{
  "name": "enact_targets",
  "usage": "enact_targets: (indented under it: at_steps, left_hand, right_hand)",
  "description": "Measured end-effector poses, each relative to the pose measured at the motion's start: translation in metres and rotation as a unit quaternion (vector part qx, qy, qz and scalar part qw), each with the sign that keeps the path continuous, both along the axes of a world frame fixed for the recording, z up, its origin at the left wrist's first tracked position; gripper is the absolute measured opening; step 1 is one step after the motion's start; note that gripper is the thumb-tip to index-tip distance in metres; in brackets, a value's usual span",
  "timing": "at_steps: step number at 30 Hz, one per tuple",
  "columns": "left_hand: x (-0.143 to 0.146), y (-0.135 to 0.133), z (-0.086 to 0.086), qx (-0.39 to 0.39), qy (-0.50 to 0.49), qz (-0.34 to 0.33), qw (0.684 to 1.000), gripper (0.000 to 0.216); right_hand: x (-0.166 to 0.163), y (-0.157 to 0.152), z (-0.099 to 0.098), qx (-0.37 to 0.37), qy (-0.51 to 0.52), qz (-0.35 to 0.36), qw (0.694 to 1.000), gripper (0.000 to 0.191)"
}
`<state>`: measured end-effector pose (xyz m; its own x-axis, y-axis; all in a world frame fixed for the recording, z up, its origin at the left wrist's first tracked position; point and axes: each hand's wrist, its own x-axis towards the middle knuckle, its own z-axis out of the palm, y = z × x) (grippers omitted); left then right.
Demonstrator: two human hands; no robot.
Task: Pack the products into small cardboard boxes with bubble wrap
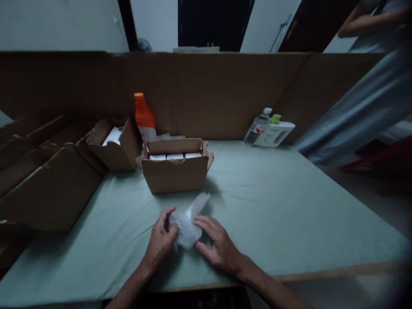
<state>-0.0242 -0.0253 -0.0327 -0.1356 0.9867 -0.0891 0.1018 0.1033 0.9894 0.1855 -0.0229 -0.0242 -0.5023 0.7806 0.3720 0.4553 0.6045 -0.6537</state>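
Note:
A crumpled piece of clear plastic wrap (189, 221) lies on the pale green table (289, 206) near its front edge, between both my hands. My left hand (162, 240) grips its left side with curled fingers. My right hand (217, 246) rests on its right side, fingers stretched and pressing it down. Just behind stands a small open cardboard box (175, 171) holding a row of white packs (175, 156).
A second open box (112, 148) and flattened cardboard (48, 184) sit at the left. An orange-capped bottle (144, 116) stands behind the boxes. Bottles (268, 128) lean against the cardboard back wall (209, 94). Another person (363, 90) stands at the right.

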Motion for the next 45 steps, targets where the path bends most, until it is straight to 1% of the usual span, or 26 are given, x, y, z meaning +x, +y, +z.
enact_targets:
  at_steps: [2, 4, 6, 8, 9, 11, 14, 17, 19, 21, 22, 24, 26, 28, 29, 30, 32, 34, 35, 36, 37, 38, 40, 41, 43, 45]
  left_hand:
    - [-0.012, -0.005, 0.007, -0.008, 0.001, 0.054, 0.999, 0.044]
    - [-0.027, -0.010, 0.012, -0.013, 0.009, 0.093, 0.996, 0.037]
    - [-0.043, -0.017, 0.012, -0.018, 0.032, 0.115, 0.993, 0.038]
    - [-0.057, -0.025, 0.006, -0.021, 0.073, 0.124, 0.989, 0.042]
    - [-0.064, -0.029, 0.003, -0.018, 0.101, 0.120, 0.987, 0.046]
    - [-0.075, -0.037, -0.002, 0.008, 0.156, 0.104, 0.982, 0.050]
    - [-0.084, -0.041, -0.001, 0.049, 0.215, 0.065, 0.973, 0.045]
    - [-0.080, -0.033, 0.007, 0.061, 0.248, 0.060, 0.965, 0.042]
    - [-0.072, -0.025, 0.008, 0.079, 0.276, 0.052, 0.956, 0.042]
    - [-0.061, -0.020, 0.005, 0.086, 0.302, 0.014, 0.949, 0.040]
    - [-0.056, -0.021, 0.003, 0.083, 0.306, -0.007, 0.948, 0.038]
    - [-0.045, -0.027, -0.002, 0.060, 0.290, -0.046, 0.954, 0.038]
    - [-0.036, -0.040, -0.002, 0.018, 0.251, -0.073, 0.965, 0.039]
    - [-0.030, -0.054, 0.002, -0.028, 0.210, -0.079, 0.974, 0.041]
    - [-0.029, -0.060, 0.005, -0.048, 0.193, -0.072, 0.978, 0.044]
    - [-0.027, -0.064, 0.008, -0.062, 0.176, -0.058, 0.981, 0.048]
    - [-0.024, -0.068, 0.011, -0.087, 0.140, -0.028, 0.986, 0.057]
    - [-0.021, -0.069, 0.012, -0.111, 0.091, -0.002, 0.990, 0.062]
    - [-0.018, -0.069, 0.012, -0.120, 0.065, 0.007, 0.991, 0.062]
    - [-0.016, -0.069, 0.012, -0.127, 0.039, 0.012, 0.991, 0.061]
    - [-0.015, -0.069, 0.013, -0.133, 0.016, 0.012, 0.991, 0.059]
    - [-0.015, -0.071, 0.015, -0.140, -0.002, 0.011, 0.990, 0.059]
    - [-0.018, -0.075, 0.020, -0.149, -0.009, 0.002, 0.989, 0.059]
    - [-0.021, -0.077, 0.023, -0.138, 0.006, 0.003, 0.990, 0.058]
    - [-0.026, -0.080, 0.025, -0.076, 0.075, 0.015, 0.994, 0.052]
    - [-0.026, -0.077, 0.022, 0.015, 0.164, 0.021, 0.986, 0.046]
  right_hand:
    - [0.005, -0.004, 0.002, -0.033, 0.020, -0.039, 0.999, 0.047]
    - [0.012, -0.010, 0.003, -0.087, 0.032, -0.075, 0.993, 0.050]
    - [0.021, -0.017, 0.002, -0.141, 0.039, -0.107, 0.984, 0.050]
    - [0.032, -0.022, 0.003, -0.166, 0.040, -0.135, 0.976, 0.045]
    - [0.037, -0.021, 0.004, -0.161, 0.037, -0.145, 0.975, 0.041]
    - [0.045, -0.016, 0.009, -0.123, 0.019, -0.147, 0.981, 0.035]
    - [0.039, 0.005, 0.018, -0.040, -0.024, -0.105, 0.993, 0.033]
    - [0.009, 0.028, 0.021, 0.020, -0.071, -0.032, 0.997, 0.035]
    - [-0.015, 0.041, 0.019, 0.035, -0.121, 0.026, 0.992, 0.036]
    - [-0.032, 0.052, 0.015, 0.034, -0.181, 0.076, 0.980, 0.039]
    - [-0.036, 0.057, 0.013, 0.030, -0.205, 0.093, 0.974, 0.039]
    - [-0.031, 0.063, 0.010, 0.023, -0.230, 0.104, 0.967, 0.035]
    - [-0.014, 0.062, 0.012, 0.023, -0.226, 0.079, 0.971, 0.031]
    - [0.010, 0.049, 0.017, 0.029, -0.202, 0.044, 0.978, 0.033]
    - [0.020, 0.038, 0.021, 0.030, -0.189, 0.040, 0.981, 0.036]
    - [0.029, 0.024, 0.024, 0.027, -0.178, 0.049, 0.982, 0.040]
    - [0.038, -0.008, 0.027, 0.008, -0.164, 0.091, 0.982, 0.055]
    - [0.035, -0.039, 0.024, -0.006, -0.161, 0.133, 0.978, 0.074]
    - [0.030, -0.050, 0.019, -0.007, -0.159, 0.142, 0.977, 0.081]
    - [0.023, -0.058, 0.014, -0.006, -0.153, 0.140, 0.978, 0.081]
    - [0.016, -0.062, 0.008, -0.004, -0.139, 0.127, 0.982, 0.074]
    - [0.008, -0.063, 0.002, -0.004, -0.115, 0.106, 0.988, 0.062]
    - [-0.004, -0.054, -0.004, -0.030, -0.047, 0.043, 0.998, 0.041]
    - [-0.008, -0.048, -0.004, -0.060, -0.014, 0.011, 0.998, 0.035]
    - [-0.014, -0.034, -0.001, -0.146, 0.023, -0.029, 0.989, 0.029]
    - [-0.016, -0.024, 0.006, -0.223, 0.021, -0.041, 0.974, 0.033]
